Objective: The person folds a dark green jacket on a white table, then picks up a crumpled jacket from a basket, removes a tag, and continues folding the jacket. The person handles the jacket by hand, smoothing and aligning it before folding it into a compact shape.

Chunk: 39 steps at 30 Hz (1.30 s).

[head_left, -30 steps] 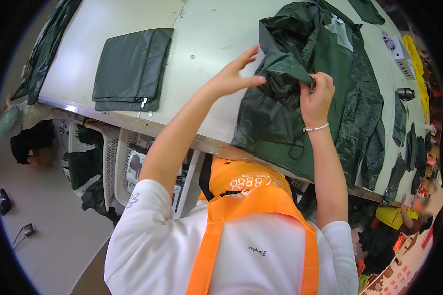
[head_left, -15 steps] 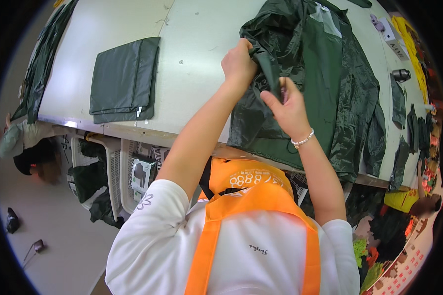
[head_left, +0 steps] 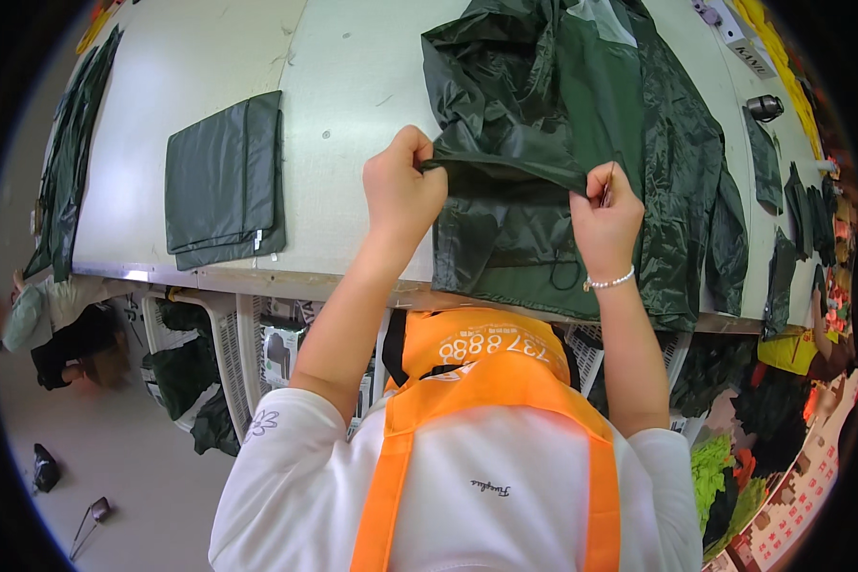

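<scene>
And here we are at the long pale table (head_left: 353,86), both hands up and busy on the dark green garment (head_left: 515,105)! The left hand (head_left: 403,186) is closed in a fist at the garment's left side, thumb and fingers pinching the end of a gathered edge (head_left: 505,164). Over to the right hand (head_left: 607,214), fingers curled tight, gripping the other end of that same edge, the fabric stretched between the two with a slight sag in the middle!

Look at how the cloth lies around them: the rumpled, shiny bulk sits beyond the hands, further up the table; a smoother green panel (head_left: 596,105) runs just past the right knuckles; and a broad creased section (head_left: 691,181) spreads out to the right of that hand. Nearer the body, below both fists, more of the garment reaches down to the table's front edge, with a thin dark cord loop (head_left: 564,276) lying on it, close under the right wrist and its beaded bracelet (head_left: 610,280).

Off to the left, well apart from the left hand, a neatly folded green piece (head_left: 224,181) lies flat, a small white tag (head_left: 257,240) at its lower corner
</scene>
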Motion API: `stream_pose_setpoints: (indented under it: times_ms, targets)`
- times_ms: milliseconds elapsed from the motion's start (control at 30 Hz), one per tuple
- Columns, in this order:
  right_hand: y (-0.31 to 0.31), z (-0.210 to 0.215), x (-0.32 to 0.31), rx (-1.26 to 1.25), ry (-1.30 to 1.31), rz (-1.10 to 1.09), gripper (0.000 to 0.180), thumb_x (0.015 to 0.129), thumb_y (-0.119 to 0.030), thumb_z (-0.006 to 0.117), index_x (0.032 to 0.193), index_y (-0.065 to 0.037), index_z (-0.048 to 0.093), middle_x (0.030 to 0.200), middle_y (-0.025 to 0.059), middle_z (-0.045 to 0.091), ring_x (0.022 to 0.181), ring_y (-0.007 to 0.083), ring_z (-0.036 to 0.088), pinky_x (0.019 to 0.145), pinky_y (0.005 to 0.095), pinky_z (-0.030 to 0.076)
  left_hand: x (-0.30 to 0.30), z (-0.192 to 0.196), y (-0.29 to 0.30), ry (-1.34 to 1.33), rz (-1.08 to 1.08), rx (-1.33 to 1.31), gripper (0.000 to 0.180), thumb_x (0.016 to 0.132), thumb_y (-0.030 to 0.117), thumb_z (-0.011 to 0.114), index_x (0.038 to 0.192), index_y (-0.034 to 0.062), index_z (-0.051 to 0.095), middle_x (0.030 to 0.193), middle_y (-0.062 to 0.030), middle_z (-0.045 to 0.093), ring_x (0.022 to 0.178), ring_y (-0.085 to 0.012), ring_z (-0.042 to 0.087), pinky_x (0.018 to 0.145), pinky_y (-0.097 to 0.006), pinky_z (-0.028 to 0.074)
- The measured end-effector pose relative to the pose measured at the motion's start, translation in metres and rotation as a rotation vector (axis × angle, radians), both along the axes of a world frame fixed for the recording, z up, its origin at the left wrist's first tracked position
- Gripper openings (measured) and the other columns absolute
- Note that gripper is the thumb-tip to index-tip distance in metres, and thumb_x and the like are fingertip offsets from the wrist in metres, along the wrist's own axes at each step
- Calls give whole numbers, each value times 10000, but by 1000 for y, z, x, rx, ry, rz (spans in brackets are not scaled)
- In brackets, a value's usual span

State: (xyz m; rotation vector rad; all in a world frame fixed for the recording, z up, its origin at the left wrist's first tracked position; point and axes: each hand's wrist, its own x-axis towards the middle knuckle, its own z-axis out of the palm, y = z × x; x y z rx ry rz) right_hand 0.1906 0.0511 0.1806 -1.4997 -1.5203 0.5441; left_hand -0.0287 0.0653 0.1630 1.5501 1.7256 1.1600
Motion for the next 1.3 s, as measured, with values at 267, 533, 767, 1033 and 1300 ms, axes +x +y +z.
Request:
stream_pose_setpoints:
  times_ms: [267, 533, 767, 1033, 1300]
  targets:
    - [-21, 14, 2, 55, -176, 5, 228, 640, 102, 546, 713, -42, 385, 574, 54, 344, 488, 86, 332, 461, 210, 335, -9, -6, -15, -95, 26, 31, 240, 590, -93, 601, 629, 42, 407, 553, -23, 369, 565, -110, 367, 514, -237, 329]
    - [-36, 13, -4, 53, -53, 59, 232, 651, 105, 541, 702, -40, 368, 564, 36, 338, 492, 91, 294, 458, 202, 313, 16, 20, -23, 205, -231, 519, 470, 484, 20, 793, 881, 75, 549, 894, -69, 566, 867, -253, 529, 732, -326, 421]
    - [-43, 9, -4, -20, 3, 67, 236, 657, 97, 555, 708, -33, 365, 577, 41, 347, 493, 101, 306, 458, 218, 325, 26, 9, -26, 0, -192, 455, 327, 498, -113, 659, 769, 37, 554, 855, -80, 616, 821, -235, 594, 725, -302, 469]
    - [-55, 26, 1, -111, 178, 238, 313, 847, -204, 648, 1022, -36, 450, 812, 98, 546, 678, 202, 550, 663, 284, 468, 31, 31, -21, 96, -256, 561, 277, 488, -94, 642, 697, 45, 523, 752, -66, 564, 677, -232, 566, 555, -308, 454]
    - [-47, 50, -5, -161, 35, 310, 209, 847, -145, 636, 958, -23, 508, 866, 99, 601, 772, 234, 626, 664, 298, 493, 45, 48, -22, 204, -307, 560, 280, 472, -83, 658, 672, 32, 500, 701, -79, 533, 635, -242, 546, 535, -312, 438]
